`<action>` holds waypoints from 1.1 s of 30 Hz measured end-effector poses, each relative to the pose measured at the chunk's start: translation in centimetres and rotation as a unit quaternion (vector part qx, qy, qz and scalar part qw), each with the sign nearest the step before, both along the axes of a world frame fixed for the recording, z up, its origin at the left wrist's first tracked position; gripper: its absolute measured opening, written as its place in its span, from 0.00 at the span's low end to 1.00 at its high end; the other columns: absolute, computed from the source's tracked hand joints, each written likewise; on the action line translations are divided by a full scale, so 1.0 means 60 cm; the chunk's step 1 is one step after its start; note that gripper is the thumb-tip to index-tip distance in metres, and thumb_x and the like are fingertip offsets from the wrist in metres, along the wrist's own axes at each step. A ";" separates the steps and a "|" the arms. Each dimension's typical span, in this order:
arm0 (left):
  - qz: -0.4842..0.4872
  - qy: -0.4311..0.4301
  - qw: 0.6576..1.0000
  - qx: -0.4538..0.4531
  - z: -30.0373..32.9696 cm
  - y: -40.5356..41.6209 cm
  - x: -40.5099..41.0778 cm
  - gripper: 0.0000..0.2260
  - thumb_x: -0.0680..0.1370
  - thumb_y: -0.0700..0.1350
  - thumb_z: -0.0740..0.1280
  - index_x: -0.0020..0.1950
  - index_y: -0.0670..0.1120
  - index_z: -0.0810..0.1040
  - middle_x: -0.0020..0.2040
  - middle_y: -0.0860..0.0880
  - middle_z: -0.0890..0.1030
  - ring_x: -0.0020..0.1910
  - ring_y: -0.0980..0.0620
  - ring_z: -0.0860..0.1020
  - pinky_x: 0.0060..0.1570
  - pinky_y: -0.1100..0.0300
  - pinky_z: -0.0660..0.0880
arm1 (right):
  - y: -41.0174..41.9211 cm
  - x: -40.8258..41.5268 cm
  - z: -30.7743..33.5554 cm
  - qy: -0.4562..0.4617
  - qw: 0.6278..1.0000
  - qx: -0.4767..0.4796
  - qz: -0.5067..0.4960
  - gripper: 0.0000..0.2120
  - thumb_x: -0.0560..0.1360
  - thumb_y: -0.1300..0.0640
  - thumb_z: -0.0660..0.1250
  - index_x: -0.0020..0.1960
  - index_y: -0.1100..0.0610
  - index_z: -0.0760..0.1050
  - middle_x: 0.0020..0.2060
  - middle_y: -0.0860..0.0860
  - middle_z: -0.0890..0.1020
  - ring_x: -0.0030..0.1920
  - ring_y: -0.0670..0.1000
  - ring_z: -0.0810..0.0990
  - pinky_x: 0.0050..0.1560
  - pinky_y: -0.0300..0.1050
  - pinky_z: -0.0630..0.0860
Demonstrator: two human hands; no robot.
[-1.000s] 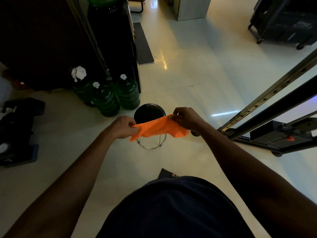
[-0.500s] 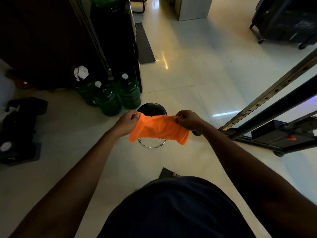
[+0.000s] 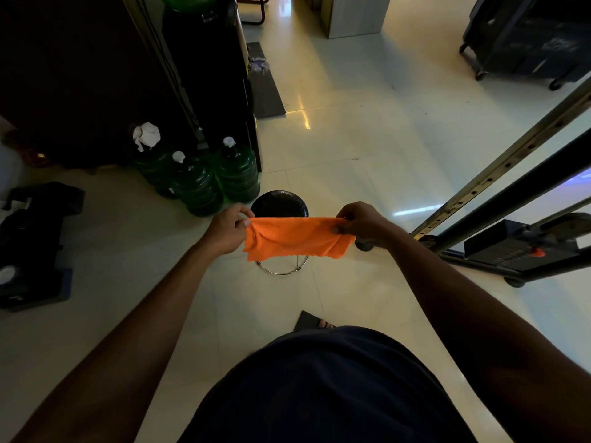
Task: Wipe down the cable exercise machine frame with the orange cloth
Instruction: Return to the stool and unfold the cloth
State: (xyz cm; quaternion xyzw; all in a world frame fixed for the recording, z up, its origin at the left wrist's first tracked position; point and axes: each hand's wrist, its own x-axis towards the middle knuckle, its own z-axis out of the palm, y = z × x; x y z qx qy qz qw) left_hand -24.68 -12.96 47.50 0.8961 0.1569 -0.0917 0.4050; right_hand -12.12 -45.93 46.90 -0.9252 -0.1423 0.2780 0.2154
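Observation:
The orange cloth (image 3: 295, 238) hangs stretched flat between my two hands in front of my body. My left hand (image 3: 227, 231) pinches its left top corner, and my right hand (image 3: 363, 222) pinches its right top corner. The cable machine frame (image 3: 499, 193) stands to my right: a perforated steel upright and a dark upright slant up to the right edge, with a black base (image 3: 524, 247) on the floor. Both hands are well left of the frame, apart from it.
A black round stool (image 3: 279, 203) with a chrome ring base stands on the floor below the cloth. Three green water jugs (image 3: 204, 180) sit by a dark cabinet (image 3: 204, 75) at left. Black gear (image 3: 28, 238) lies far left. A wheeled black cart (image 3: 531, 36) is at the back right.
My hands have moved apart and spread the cloth out wide and flat; a second ago it was bunched between them.

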 end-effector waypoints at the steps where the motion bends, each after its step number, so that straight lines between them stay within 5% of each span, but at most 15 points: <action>1: 0.007 -0.001 1.000 -0.007 0.002 -0.002 0.001 0.09 0.85 0.39 0.65 0.53 0.54 0.78 0.54 0.45 0.84 0.55 0.44 0.83 0.51 0.51 0.80 | -0.002 0.001 0.002 -0.005 1.000 -0.001 0.006 0.17 0.80 0.53 0.77 0.66 0.60 0.83 0.61 0.58 0.83 0.62 0.59 0.81 0.62 0.55 0.81; 4: 0.036 0.001 0.998 -0.044 0.008 -0.013 0.005 0.12 0.85 0.42 0.66 0.47 0.59 0.78 0.52 0.49 0.84 0.57 0.45 0.83 0.61 0.43 0.82 | 0.001 0.001 0.011 -0.026 1.000 0.003 0.009 0.16 0.81 0.51 0.75 0.64 0.60 0.83 0.58 0.57 0.84 0.59 0.59 0.82 0.58 0.54 0.80; 7: 0.033 -0.017 0.998 -0.051 0.013 -0.024 0.006 0.06 0.81 0.52 0.74 0.48 0.58 0.79 0.50 0.50 0.84 0.52 0.50 0.83 0.52 0.50 0.82 | 0.009 0.002 0.019 -0.046 0.999 0.006 0.021 0.18 0.82 0.47 0.74 0.66 0.58 0.83 0.56 0.54 0.82 0.57 0.56 0.79 0.54 0.50 0.76; 10: 0.030 -0.021 0.999 -0.010 0.007 -0.026 0.010 0.09 0.78 0.49 0.79 0.51 0.53 0.79 0.47 0.53 0.82 0.46 0.55 0.80 0.41 0.61 0.75 | 0.010 0.005 0.022 -0.072 0.997 -0.006 0.011 0.20 0.81 0.47 0.76 0.66 0.58 0.83 0.56 0.54 0.81 0.58 0.57 0.79 0.55 0.51 0.78; 16: 0.042 -0.018 0.999 0.027 0.001 -0.027 0.009 0.06 0.78 0.40 0.76 0.45 0.50 0.82 0.41 0.47 0.84 0.42 0.51 0.81 0.42 0.56 0.74 | 0.001 0.010 0.014 -0.069 0.996 -0.018 -0.055 0.15 0.77 0.49 0.80 0.57 0.59 0.85 0.51 0.53 0.81 0.56 0.57 0.81 0.51 0.52 0.80; 20: 0.040 -0.013 0.999 0.018 -0.003 -0.038 0.004 0.08 0.78 0.47 0.76 0.41 0.53 0.80 0.39 0.52 0.82 0.41 0.52 0.80 0.38 0.58 0.72 | 0.021 -0.006 0.020 -0.031 0.999 -0.014 -0.024 0.16 0.82 0.54 0.75 0.64 0.63 0.83 0.55 0.58 0.84 0.51 0.56 0.81 0.51 0.48 0.77; 23: 0.022 -0.001 1.000 0.014 -0.008 -0.053 -0.003 0.09 0.80 0.52 0.76 0.42 0.52 0.80 0.40 0.53 0.81 0.41 0.55 0.78 0.37 0.60 0.71 | 0.041 -0.023 0.021 0.041 0.998 0.023 -0.047 0.15 0.81 0.56 0.76 0.64 0.63 0.83 0.53 0.60 0.87 0.49 0.58 0.88 0.55 0.53 0.86; 27: 0.006 0.000 1.000 -0.027 -0.017 -0.078 -0.015 0.07 0.81 0.54 0.74 0.50 0.50 0.84 0.46 0.53 0.84 0.47 0.55 0.81 0.43 0.58 0.76 | 0.076 -0.057 0.028 0.108 0.988 0.092 -0.056 0.12 0.79 0.60 0.77 0.61 0.62 0.84 0.50 0.58 0.88 0.50 0.58 0.89 0.58 0.56 0.87; 33: 0.040 0.029 0.990 -0.133 -0.030 -0.104 -0.033 0.07 0.82 0.51 0.73 0.56 0.51 0.86 0.51 0.51 0.86 0.55 0.49 0.84 0.56 0.44 0.85 | 0.124 -0.106 0.029 0.167 0.971 0.157 -0.073 0.10 0.82 0.56 0.75 0.61 0.59 0.84 0.51 0.55 0.87 0.49 0.53 0.89 0.47 0.43 0.86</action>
